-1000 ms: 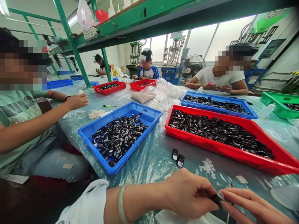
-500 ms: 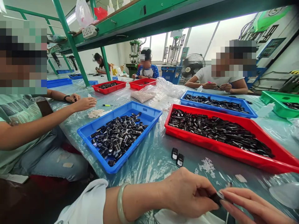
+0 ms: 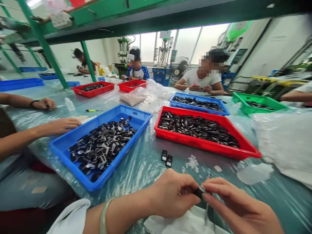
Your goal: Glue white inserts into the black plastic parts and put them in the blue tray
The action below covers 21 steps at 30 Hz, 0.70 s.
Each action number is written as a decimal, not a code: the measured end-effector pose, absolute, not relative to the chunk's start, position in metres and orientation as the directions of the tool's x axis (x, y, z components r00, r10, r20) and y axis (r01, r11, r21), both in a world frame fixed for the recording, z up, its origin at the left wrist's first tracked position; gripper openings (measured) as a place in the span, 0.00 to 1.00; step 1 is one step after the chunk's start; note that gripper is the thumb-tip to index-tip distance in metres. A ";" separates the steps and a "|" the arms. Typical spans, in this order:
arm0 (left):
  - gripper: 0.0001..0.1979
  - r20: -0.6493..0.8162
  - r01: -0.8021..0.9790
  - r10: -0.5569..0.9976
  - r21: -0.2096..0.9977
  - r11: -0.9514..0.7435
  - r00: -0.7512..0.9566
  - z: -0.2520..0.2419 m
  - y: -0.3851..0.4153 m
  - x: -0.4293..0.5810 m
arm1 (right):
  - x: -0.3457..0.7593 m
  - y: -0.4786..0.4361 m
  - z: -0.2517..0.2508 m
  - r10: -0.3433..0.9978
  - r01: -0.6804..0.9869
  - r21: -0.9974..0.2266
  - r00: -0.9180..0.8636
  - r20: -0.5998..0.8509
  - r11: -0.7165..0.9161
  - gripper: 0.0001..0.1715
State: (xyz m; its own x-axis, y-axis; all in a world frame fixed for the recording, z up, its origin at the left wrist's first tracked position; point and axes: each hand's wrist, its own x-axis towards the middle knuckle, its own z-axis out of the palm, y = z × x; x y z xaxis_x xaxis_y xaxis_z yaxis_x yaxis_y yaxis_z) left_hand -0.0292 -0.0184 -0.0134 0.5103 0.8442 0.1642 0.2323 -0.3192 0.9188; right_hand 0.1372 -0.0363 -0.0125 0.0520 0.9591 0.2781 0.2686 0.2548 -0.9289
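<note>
Low in the view, my left hand [image 3: 168, 195] pinches a small black plastic part [image 3: 198, 192] between thumb and fingers. From the other side, my right hand [image 3: 239, 203] closes its thumb and fingertips on the pale end of that same part. A thin, grey, metal-looking tool [image 3: 207, 213] shows by the right fingers; its full shape is hidden. Beneath the hands lies a white cloth or paper [image 3: 180, 222]. Two black pieces with white labels [image 3: 166, 158] lie just beyond my left hand. A little heap of small white bits [image 3: 192, 163] sits beside them.
A blue tray [image 3: 97, 187] and a red tray [image 3: 202, 151], both full of black parts, stand ahead. A clear bottle [image 3: 255, 173] lies at right, near a white plastic bag [image 3: 284, 139]. At left, a co-worker's hand [image 3: 57, 126] reaches beside the blue tray. A green shelf beam [image 3: 146, 19] crosses above.
The camera view has swung to the right, so the scene shifts left. My hands keep their grip on the black part. The left co-worker's near hand has lowered to the white pieces.
</note>
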 end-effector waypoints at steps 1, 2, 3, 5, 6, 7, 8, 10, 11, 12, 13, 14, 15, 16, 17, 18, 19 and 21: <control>0.06 0.163 0.198 0.841 0.933 -0.302 0.515 -0.013 -0.018 -0.030 | 0.135 -0.037 -0.007 0.963 0.247 -0.937 0.045 0.267 0.248 0.04; 0.06 0.156 0.174 0.839 0.943 -0.284 0.521 -0.013 -0.018 -0.030 | 0.134 -0.038 -0.003 0.966 0.237 -0.940 0.030 0.258 0.244 0.03; 0.07 0.147 0.156 0.836 0.951 -0.266 0.529 -0.013 -0.018 -0.030 | 0.133 -0.038 -0.002 0.966 0.237 -0.940 0.019 0.256 0.245 0.03; 0.07 0.121 0.144 0.833 0.962 -0.234 0.540 -0.013 -0.018 -0.030 | 0.134 -0.038 -0.002 0.964 0.254 -0.933 0.002 0.265 0.256 0.04; 0.07 0.108 0.145 0.833 0.965 -0.220 0.543 -0.013 -0.018 -0.029 | 0.135 -0.038 -0.004 0.962 0.261 -0.928 -0.006 0.272 0.264 0.04; 0.06 0.097 0.148 0.833 0.966 -0.210 0.545 -0.014 -0.018 -0.029 | 0.135 -0.038 -0.006 0.960 0.265 -0.925 -0.015 0.278 0.272 0.03; 0.06 0.090 0.152 0.833 0.967 -0.204 0.546 -0.014 -0.018 -0.029 | 0.136 -0.038 -0.008 0.959 0.264 -0.924 -0.024 0.282 0.278 0.03; 0.05 0.088 0.152 0.833 0.968 -0.202 0.546 -0.015 -0.018 -0.028 | 0.136 -0.037 -0.010 0.958 0.260 -0.922 -0.045 0.284 0.286 0.03; 0.05 0.092 0.149 0.834 0.968 -0.204 0.545 -0.015 -0.018 -0.028 | 0.136 -0.037 -0.010 0.956 0.263 -0.920 -0.052 0.288 0.291 0.03; 0.05 0.096 0.145 0.835 0.968 -0.205 0.541 -0.016 -0.018 -0.028 | 0.136 -0.037 -0.010 0.954 0.272 -0.915 -0.057 0.294 0.298 0.03; 0.05 0.102 0.140 0.838 0.968 -0.207 0.537 -0.016 -0.018 -0.028 | 0.136 -0.037 -0.009 0.951 0.288 -0.907 -0.060 0.304 0.308 0.04; 0.05 0.106 0.135 0.841 0.969 -0.207 0.530 -0.017 -0.018 -0.028 | 0.136 -0.037 -0.008 0.946 0.307 -0.896 -0.065 0.317 0.321 0.04; 0.05 0.110 0.129 0.844 0.970 -0.206 0.524 -0.017 -0.018 -0.028 | 0.137 -0.037 -0.008 0.940 0.329 -0.882 -0.073 0.333 0.338 0.04; 0.05 0.113 0.124 0.847 0.971 -0.205 0.520 -0.018 -0.018 -0.028 | 0.138 -0.036 -0.008 0.932 0.350 -0.864 -0.092 0.352 0.361 0.04; 0.05 0.114 0.121 0.848 0.971 -0.205 0.517 -0.018 -0.018 -0.028 | 0.140 -0.036 -0.008 0.920 0.372 -0.843 -0.116 0.373 0.389 0.04; 0.05 0.114 0.124 0.848 0.970 -0.207 0.518 -0.018 -0.019 -0.028 | 0.142 -0.034 -0.009 0.906 0.392 -0.818 -0.146 0.396 0.421 0.03; 0.05 0.112 0.136 0.847 0.968 -0.211 0.520 -0.018 -0.018 -0.028 | 0.144 -0.033 -0.012 0.890 0.409 -0.791 -0.180 0.418 0.455 0.03; 0.05 0.108 0.187 0.845 0.953 -0.239 0.524 -0.018 -0.018 -0.027 | 0.148 -0.029 -0.019 0.863 0.452 -0.737 -0.203 0.463 0.502 0.05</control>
State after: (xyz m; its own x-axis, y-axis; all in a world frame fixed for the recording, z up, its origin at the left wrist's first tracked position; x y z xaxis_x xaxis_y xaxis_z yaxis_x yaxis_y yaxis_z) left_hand -0.0273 -0.0180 -0.0182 0.5241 0.8447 0.1085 0.1873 -0.2386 0.9529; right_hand 0.1476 -0.0287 -0.0188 -0.2035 0.8627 0.4630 0.4524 0.5022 -0.7370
